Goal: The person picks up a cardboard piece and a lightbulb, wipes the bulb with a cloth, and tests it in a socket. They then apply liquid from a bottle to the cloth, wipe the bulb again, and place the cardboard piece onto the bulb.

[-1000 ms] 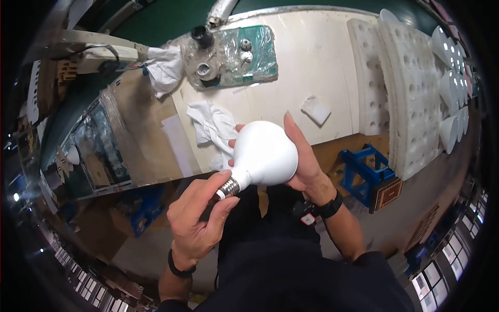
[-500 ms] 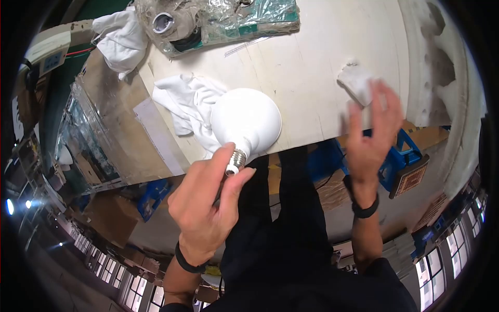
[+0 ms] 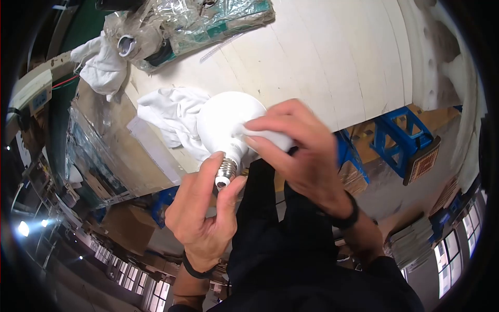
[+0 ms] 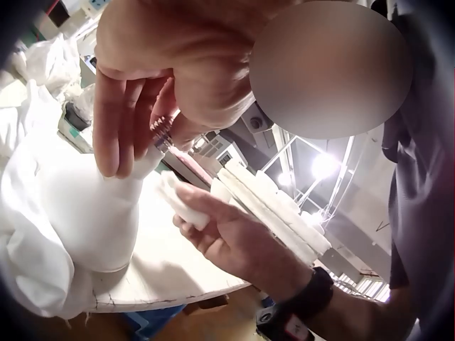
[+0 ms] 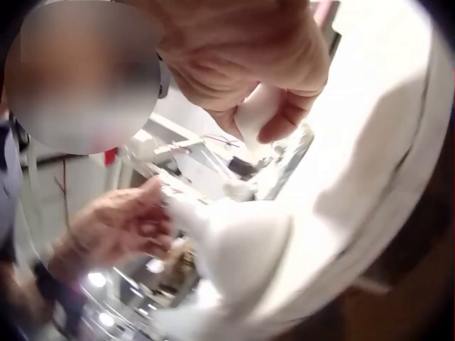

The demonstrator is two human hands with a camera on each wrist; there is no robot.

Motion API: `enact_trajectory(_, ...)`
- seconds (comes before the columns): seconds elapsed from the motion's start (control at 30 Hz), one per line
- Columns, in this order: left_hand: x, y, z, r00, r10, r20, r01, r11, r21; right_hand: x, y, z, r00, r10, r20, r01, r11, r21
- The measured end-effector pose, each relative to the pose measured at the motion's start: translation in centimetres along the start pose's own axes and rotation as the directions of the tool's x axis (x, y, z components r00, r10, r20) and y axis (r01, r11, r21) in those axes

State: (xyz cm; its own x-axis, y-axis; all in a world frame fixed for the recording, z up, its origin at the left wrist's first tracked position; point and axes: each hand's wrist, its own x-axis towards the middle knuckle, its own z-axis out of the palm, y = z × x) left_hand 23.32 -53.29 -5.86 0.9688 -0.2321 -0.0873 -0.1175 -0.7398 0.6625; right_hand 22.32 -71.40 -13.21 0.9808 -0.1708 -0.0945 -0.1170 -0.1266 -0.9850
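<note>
A white reflector light bulb (image 3: 221, 114) rests face down over a crumpled white cloth (image 3: 163, 112) near the table's front edge. With thumb and fingers my left hand (image 3: 202, 208) grips its metal screw base (image 3: 226, 170), which points toward me. My right hand (image 3: 309, 153) pinches a small white pad (image 4: 186, 206) between thumb and fingers. In the head view the pad overlaps the bulb's neck; both wrist views show it close beside the bulb, with a gap between.
At the back left of the white table (image 3: 322, 57) sits a plastic-wrapped fixture (image 3: 192, 31) with round sockets. A white cloth bundle (image 3: 104, 67) hangs left of it. White foam trays (image 3: 431, 57) stand at the right, and a blue stool (image 3: 400, 140) is below the table edge.
My right hand let go of the bulb, reached right to the white pad on the table and brought it back toward the bulb. The bulb was lowered onto the cloth, my left hand still gripping its base.
</note>
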Motion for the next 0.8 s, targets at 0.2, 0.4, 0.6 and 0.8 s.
enact_trajectory(0.2, -0.2, -0.3, 0.2, 1.0, 0.013, -0.011, -0.013, 1.0, -0.012, 0.1, 1.5, 2.0, 0.989, 0.015, -0.149, -0.026, 0.997, -0.074)
enact_trajectory(0.4, -0.5, -0.2, 0.4, 0.998, -0.05, -0.039, 0.048, 0.998, -0.051, -0.4, 0.1, 2.4, 0.992, 0.112, -0.062, -0.107, 0.991, 0.081)
enact_trajectory(0.6, 0.0, -0.4, 0.7, 0.998, -0.006, -0.065, 0.002, 0.998, -0.06, -0.3, 1.3, 2.4, 0.955, 0.188, -0.23, -0.205, 0.977, -0.054)
enact_trajectory(0.8, -1.3, -0.3, -1.4, 0.994, -0.064, -0.089, 0.061, 0.998, -0.031, -0.1, 3.4, -0.1, 0.921, -0.051, -0.386, -0.098, 0.929, -0.357)
